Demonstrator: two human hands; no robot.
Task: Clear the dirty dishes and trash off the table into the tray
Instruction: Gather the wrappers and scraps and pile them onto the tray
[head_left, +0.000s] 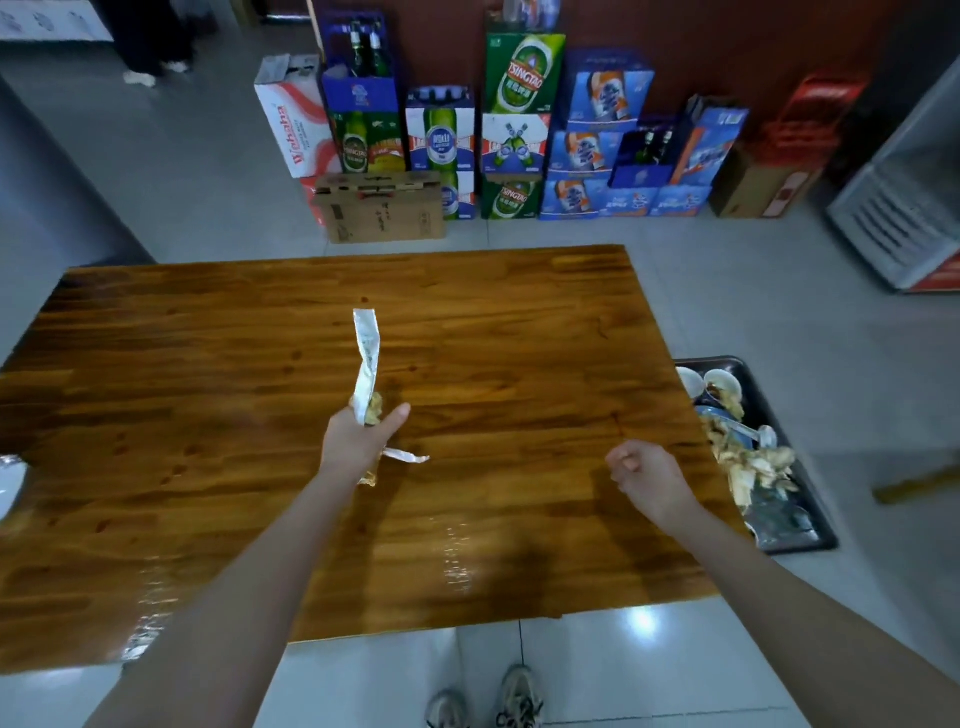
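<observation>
My left hand (358, 439) is over the middle of the wooden table (208, 415) and grips a bundle of trash: a long white wrapper strip (366, 358) sticking up, with crumpled paper below the fist. My right hand (647, 478) hovers near the table's right edge, fingers curled, holding nothing. A dark tray (810, 499) sits low beside the table on the right, filled with dirty bowls, a spoon and food scraps (748, 457).
A pale, shiny object (10, 483) shows at the left frame edge. Stacked beer cartons (519, 130) and a cardboard box (382, 208) line the far wall. A metal rack (909, 208) stands at the right. My shoes (488, 701) are on the tiled floor.
</observation>
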